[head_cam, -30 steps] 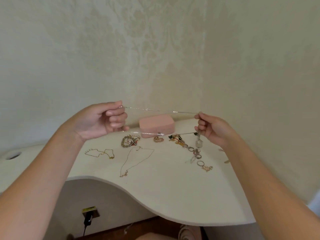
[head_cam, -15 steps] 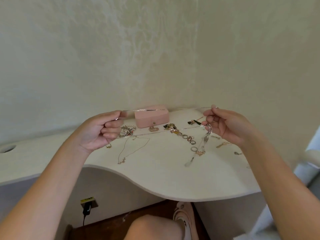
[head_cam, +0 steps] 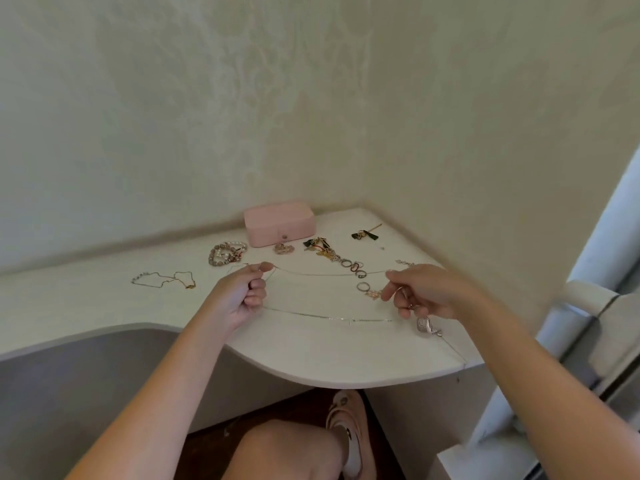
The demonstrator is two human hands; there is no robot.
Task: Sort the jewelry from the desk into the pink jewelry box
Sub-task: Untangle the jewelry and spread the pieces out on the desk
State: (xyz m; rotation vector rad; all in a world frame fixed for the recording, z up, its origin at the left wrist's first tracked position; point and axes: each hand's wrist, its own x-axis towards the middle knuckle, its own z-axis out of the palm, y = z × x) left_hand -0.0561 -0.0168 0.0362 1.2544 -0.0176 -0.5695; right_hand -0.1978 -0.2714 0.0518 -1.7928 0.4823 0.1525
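A thin silver chain necklace is stretched between my two hands, low over the white desk. My left hand pinches one end and my right hand pinches the other; its silver pendant hangs below my right hand. The pink jewelry box stands closed at the back of the desk by the wall. Between the box and my hands lie beaded bracelets, several rings, a gold chain and a charm cluster.
A dark tasselled piece lies near the right back corner. The desk's curved front edge runs just below my hands. A white frame with a rail stands at the right. My knee and a pink slipper are under the desk.
Both hands have come down toward the desk with the chain still stretched between them. The view has tilted down and shifted, so the box now sits farther back.
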